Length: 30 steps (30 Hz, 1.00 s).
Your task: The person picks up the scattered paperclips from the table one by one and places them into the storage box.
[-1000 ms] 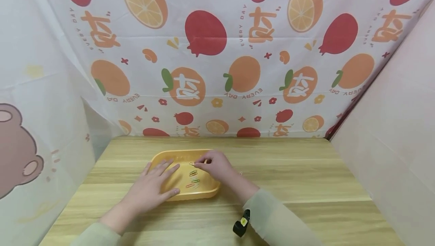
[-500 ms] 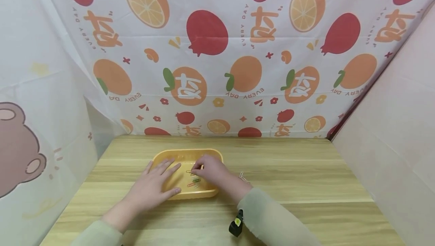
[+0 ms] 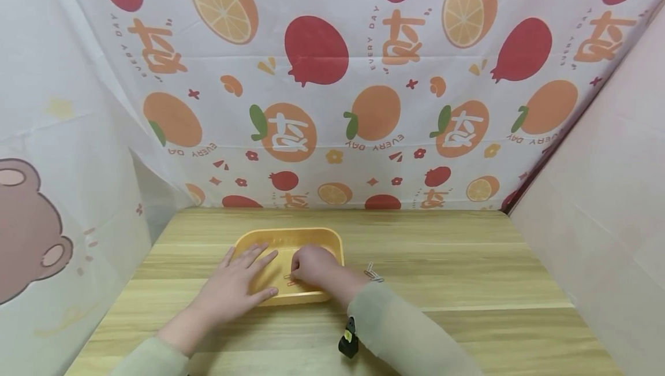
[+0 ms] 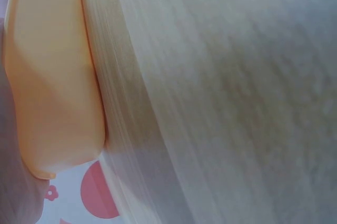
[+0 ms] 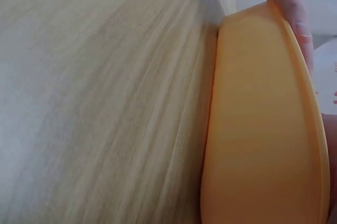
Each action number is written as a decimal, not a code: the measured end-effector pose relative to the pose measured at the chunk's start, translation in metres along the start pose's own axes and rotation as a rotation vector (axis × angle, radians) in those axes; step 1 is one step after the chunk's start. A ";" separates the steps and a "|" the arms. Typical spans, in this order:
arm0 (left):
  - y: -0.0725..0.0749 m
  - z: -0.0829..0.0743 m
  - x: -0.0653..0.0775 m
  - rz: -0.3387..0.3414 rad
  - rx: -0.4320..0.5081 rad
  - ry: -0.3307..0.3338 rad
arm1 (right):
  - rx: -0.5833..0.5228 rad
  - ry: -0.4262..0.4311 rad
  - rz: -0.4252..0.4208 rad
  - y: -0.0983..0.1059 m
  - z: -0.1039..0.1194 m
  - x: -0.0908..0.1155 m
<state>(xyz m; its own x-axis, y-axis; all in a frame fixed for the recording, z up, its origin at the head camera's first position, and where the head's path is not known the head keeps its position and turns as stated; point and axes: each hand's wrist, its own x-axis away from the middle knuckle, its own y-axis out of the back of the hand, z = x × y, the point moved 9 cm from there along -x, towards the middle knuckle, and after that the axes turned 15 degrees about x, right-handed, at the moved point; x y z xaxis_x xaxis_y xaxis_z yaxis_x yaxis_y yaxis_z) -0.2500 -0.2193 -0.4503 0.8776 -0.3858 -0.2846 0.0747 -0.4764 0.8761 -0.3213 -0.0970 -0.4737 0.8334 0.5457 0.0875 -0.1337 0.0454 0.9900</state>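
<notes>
A shallow yellow plastic tray (image 3: 332,236) sits on the wooden table. My left hand (image 3: 232,283) lies spread over its left end, fingers straight over the inside and thumb at the near rim. Inside the tray, my right hand (image 3: 314,266) is lowered toward the floor, its fingertips pinching a thin pale paper clip (image 3: 287,276). Just below that clip lies a red paper clip (image 3: 291,283). The right hand hides the other clips. Both wrist views mostly show the tray's outer wall (image 4: 58,76); the right wrist view has the left hand (image 5: 287,0) at the rim.
Several pale paper clips (image 3: 372,272) lie on the table (image 3: 457,283) right of the tray, beside the right sleeve. A fruit-print cloth (image 3: 332,133) hangs behind the table, with pale cloths at both sides. A small black device (image 3: 348,338) hangs at the right wrist.
My right hand has moved down and toward the near side of the tray with the pinched clip, covering the row of coloured clips seen before. My left hand has stayed in place.
</notes>
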 end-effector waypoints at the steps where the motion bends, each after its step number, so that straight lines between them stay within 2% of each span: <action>1: 0.000 0.000 0.000 0.001 -0.001 -0.001 | 0.009 0.002 0.001 0.000 0.001 0.000; 11: 0.002 -0.002 -0.002 -0.013 -0.011 -0.012 | 0.033 0.003 -0.008 0.001 0.002 0.000; 24: -0.001 0.001 -0.003 0.001 -0.012 -0.003 | -0.035 -0.029 -0.042 0.004 -0.003 -0.004; 30: 0.000 0.000 -0.002 -0.017 -0.012 -0.019 | -0.059 -0.041 -0.055 0.009 -0.007 -0.005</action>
<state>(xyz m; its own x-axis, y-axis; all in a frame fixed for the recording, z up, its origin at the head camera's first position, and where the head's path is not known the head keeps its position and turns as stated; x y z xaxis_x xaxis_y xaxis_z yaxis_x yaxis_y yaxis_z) -0.2519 -0.2186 -0.4496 0.8668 -0.3928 -0.3073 0.0958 -0.4734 0.8756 -0.3307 -0.0935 -0.4657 0.8614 0.5063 0.0393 -0.1179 0.1240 0.9853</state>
